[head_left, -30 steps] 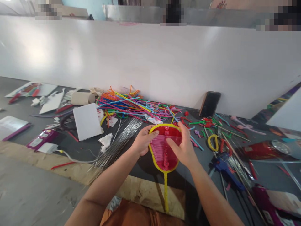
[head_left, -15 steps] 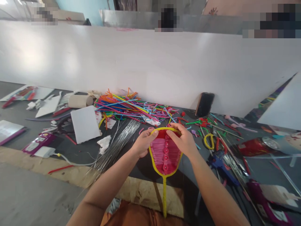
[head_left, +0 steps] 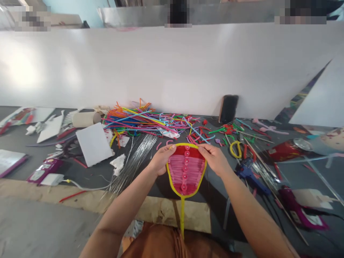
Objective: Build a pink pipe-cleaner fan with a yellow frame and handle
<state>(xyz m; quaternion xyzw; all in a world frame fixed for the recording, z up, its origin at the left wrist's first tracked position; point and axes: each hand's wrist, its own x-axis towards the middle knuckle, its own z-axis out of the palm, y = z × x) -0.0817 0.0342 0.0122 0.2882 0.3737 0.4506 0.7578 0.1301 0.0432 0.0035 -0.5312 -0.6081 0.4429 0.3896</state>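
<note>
Between my hands is a pipe-cleaner craft piece, a rounded panel of pink and red rows with a yellow fuzzy border. A column of small pink round pieces runs down its middle, and a yellow stem hangs from its lower end toward my lap. My left hand pinches the upper left corner, thumb in front. At the upper right corner my right hand pinches the border the same way. The panel faces me, held above the dark tabletop.
Behind lies a heap of coloured pipe cleaners, with a bundle of thin wires nearer. A phone leans against the white partition. On the right are a blue glue gun, yellow-handled scissors and a red can.
My right hand has slid from the top edge to the upper right corner, its fingers no longer covering the panel. The panel now faces me more squarely, and the view has shifted slightly.
</note>
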